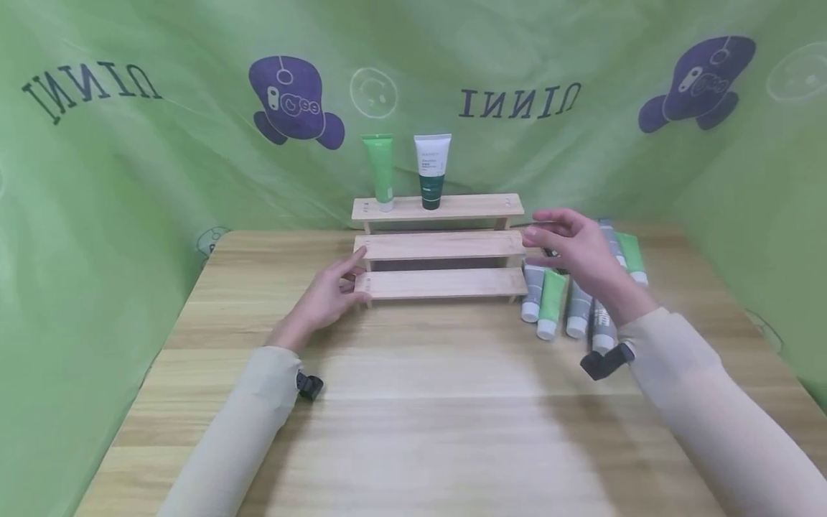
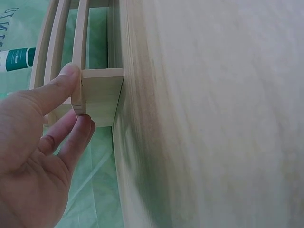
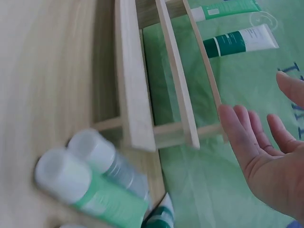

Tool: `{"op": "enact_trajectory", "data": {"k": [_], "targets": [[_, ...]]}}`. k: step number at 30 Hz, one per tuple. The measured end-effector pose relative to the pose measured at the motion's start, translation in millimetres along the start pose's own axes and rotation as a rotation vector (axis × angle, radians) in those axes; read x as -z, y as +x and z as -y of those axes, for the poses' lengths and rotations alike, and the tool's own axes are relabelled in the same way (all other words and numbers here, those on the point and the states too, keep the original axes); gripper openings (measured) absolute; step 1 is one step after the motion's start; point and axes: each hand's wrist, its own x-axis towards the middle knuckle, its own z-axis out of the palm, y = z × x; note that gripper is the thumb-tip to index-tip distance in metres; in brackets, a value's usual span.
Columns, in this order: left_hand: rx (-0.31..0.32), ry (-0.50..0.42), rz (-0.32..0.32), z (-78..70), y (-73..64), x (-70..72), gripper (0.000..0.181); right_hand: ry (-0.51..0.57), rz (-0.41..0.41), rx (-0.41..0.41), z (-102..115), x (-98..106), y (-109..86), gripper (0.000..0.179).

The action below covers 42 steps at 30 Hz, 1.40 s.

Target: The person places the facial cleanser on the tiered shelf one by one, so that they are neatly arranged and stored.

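A three-tier wooden stand (image 1: pixel 446 283) rests at the back of the table. My left hand (image 1: pixel 326 291) pinches its left end; in the left wrist view the thumb (image 2: pixel 69 73) and fingertips lie on either side of the lowest board. On the top tier stand a green tube (image 1: pixel 381 169) and, to its right, a white and dark green tube (image 1: pixel 431 169), both cap down. My right hand (image 1: pixel 578 248) is beside the stand's right end, fingers loosely extended, holding nothing. The right wrist view shows its fingers (image 3: pixel 256 126) spread near the tier ends.
Several tubes lie right of the stand under my right hand, including a green tube (image 1: pixel 552 301) and a grey tube (image 1: pixel 578 309). Behind them is another green tube (image 1: pixel 632 255). A green printed curtain (image 1: pixel 400 43) hangs behind the wooden table (image 1: pixel 413 431).
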Motion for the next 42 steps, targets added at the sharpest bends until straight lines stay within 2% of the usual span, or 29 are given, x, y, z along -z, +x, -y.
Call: {"op": "enact_trajectory", "data": {"k": [5,11,15,20,25,34,37,42], "targets": [[0.013,-0.004,-0.014,3.2,-0.1,3.6,0.097,-0.015,0.009,0.001,-13.4,19.8,-19.1,0.051],[0.003,-0.023,-0.005,2.9,2.3,-1.5,0.097,-0.003,0.002,-0.031,-38.8,54.3,-47.1,0.046],[0.0,-0.021,-0.007,1.2,4.2,-2.0,0.097,0.1,0.06,0.001,-55.3,77.3,-61.6,0.032],[0.012,-0.012,-0.003,0.5,3.1,0.6,0.098,0.103,0.111,0.008,-71.9,97.0,-74.3,0.027],[0.007,-0.011,-0.005,0.6,1.9,0.2,0.097,0.042,0.15,-0.041,-87.9,113.4,-87.5,0.027],[-0.006,-0.008,-0.007,2.0,-0.9,-2.4,0.096,-0.04,0.146,-0.123,-104.9,138.3,-104.4,0.033],[-0.002,-0.006,-0.003,2.3,-2.0,-2.4,0.096,-0.002,0.14,-0.17,-108.4,142.3,-106.3,0.033],[-0.009,0.0,-0.011,2.0,-1.6,-0.8,0.094,0.138,0.137,-0.26,-108.7,145.8,-102.5,0.037]]}}
